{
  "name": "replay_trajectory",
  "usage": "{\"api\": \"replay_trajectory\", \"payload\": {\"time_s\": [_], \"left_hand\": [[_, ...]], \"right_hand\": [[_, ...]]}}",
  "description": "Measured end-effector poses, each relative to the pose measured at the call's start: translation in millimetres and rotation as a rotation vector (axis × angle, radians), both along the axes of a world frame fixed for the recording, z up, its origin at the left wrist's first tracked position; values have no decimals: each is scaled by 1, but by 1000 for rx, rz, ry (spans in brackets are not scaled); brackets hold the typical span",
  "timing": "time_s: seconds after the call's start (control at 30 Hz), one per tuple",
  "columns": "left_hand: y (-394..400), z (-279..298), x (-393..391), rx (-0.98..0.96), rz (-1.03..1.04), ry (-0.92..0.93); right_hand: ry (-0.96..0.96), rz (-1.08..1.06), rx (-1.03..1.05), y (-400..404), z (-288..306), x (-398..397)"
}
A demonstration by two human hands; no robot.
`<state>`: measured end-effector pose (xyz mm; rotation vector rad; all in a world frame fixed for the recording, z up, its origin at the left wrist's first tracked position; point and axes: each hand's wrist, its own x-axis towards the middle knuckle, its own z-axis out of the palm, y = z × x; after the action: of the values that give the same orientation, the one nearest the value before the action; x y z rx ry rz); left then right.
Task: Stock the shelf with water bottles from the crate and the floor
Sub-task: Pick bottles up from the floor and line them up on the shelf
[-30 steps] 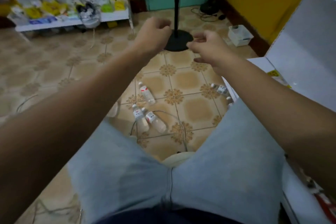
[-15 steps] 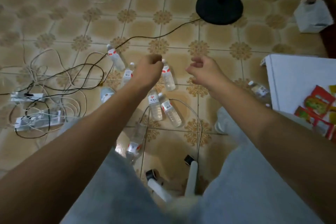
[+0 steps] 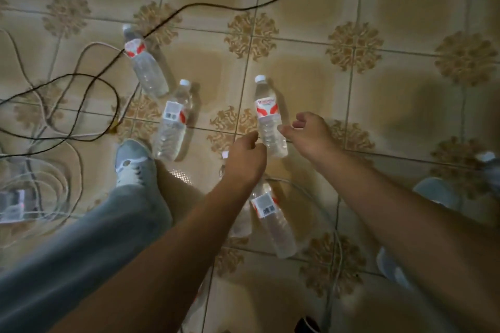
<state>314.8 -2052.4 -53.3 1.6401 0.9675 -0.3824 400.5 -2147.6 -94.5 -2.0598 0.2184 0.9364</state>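
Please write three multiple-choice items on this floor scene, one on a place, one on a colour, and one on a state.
1. Where does the bottle between the two hands lie?
A. on the tiled floor
B. on a shelf
C. in a crate

2. What colour is that bottle's cap?
A. blue
B. white
C. black

3. What does the left hand hold?
A. a cable
B. a bottle
C. nothing

Answers:
1. A, since it lies flat on the patterned tiles.
2. B, since the cap at its far end shows white.
3. C, since its fingers are loosely curled beside the bottle with nothing in them, as are those of the right hand.
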Motion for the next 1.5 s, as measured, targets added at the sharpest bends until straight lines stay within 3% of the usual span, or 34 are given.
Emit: {"api": "replay_trajectory", "payload": {"time_s": [0.13,0.23,0.37,0.5,0.63,0.8,0.97,1.1,1.27,1.5], "left_hand": [[-1,-80,7,-39,138,178],[-4,-113,4,-45,198,154],[-7,-123,14,-179,296,72],[-13,-95,17,-198,276,13],[-25,-21,22,-185,252,-57],[-65,124,35,-39,103,-325],[-144,280,37,-98,-95,-669],[-232,392,22,-109,-333,-869],[-352,492,-35,-225,-582,-1120],[-489,535,-143,-436,-925,-1141]], "right_hand": [[20,52,-39,25,-70,22],[10,90,-41,43,-102,27],[-43,150,-155,58,-108,33],[-18,84,-102,48,-82,35],[-156,70,23,27,4,41],[-401,-51,163,-31,179,50],[-732,-235,246,-129,369,25],[-996,-433,219,-232,486,-24],[-1206,-624,105,-362,580,-113],[-1213,-861,-95,-495,634,-276]]}}
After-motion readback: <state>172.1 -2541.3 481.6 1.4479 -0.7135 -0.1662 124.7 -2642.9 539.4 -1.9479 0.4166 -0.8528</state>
